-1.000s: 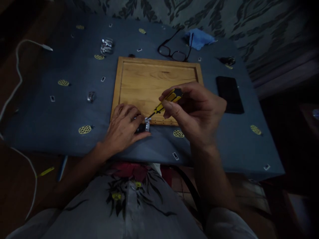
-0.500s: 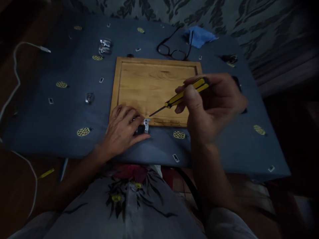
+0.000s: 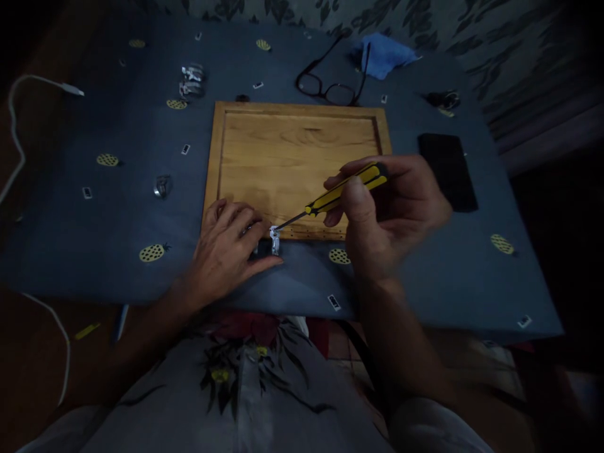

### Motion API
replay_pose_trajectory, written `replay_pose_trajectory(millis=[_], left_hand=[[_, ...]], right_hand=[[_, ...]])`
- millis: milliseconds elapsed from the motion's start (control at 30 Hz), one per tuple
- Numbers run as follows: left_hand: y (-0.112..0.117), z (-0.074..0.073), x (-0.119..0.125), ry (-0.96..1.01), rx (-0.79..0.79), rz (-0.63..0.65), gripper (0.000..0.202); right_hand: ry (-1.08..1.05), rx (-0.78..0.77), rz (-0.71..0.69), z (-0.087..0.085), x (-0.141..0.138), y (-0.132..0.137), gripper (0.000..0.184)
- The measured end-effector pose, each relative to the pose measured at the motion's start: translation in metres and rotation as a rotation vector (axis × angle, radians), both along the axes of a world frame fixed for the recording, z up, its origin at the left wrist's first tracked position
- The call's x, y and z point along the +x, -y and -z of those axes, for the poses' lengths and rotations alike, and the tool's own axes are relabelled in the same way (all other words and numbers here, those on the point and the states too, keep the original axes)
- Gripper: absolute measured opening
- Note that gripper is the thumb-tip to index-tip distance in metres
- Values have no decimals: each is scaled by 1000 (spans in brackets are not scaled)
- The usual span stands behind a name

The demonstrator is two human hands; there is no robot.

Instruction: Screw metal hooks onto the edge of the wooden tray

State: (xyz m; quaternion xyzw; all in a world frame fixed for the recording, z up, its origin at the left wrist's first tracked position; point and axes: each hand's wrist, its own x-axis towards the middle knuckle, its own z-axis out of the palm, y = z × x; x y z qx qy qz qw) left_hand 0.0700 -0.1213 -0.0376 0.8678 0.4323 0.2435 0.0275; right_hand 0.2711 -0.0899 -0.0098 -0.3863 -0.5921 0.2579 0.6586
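pinching the screwdriver (image 3: 346, 186) in our right hand (image 3: 391, 214), our left hand (image 3: 226, 245) pins the small, light, rigid metal part (image 3: 274, 240); hold its sides.

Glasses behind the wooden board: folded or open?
Open. Both temple arms of the glasses stick out straight from the lenses, one reaching the blue cloth; neither is folded across the frame.

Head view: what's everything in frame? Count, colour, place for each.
tablecloth: one, blue, yellow spots, over table.
wooden board: one, light brown, centre.
glasses: one, black, beyond board.
cloth: one, blue, far right.
phone: one, black, right of board.
metal pieces: two, silver, left of board.
cable: one, white, far left.
metal part: one, silver, board's near edge.
screwdriver: one, yellow-black, tip at metal part.
left hand: holds metal part.
right hand: grips screwdriver.
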Motion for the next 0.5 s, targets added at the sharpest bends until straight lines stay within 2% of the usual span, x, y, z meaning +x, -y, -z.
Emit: replay_pose_trajectory(millis=[233, 500], left_hand=[[1, -1, 1, -24, 3, -17, 45], [0, 0, 0, -40, 46, -12, 46]], right_hand=[[22, 20, -24, 2, 0, -1, 8], [68, 20, -103, -5, -1, -2, 10]])
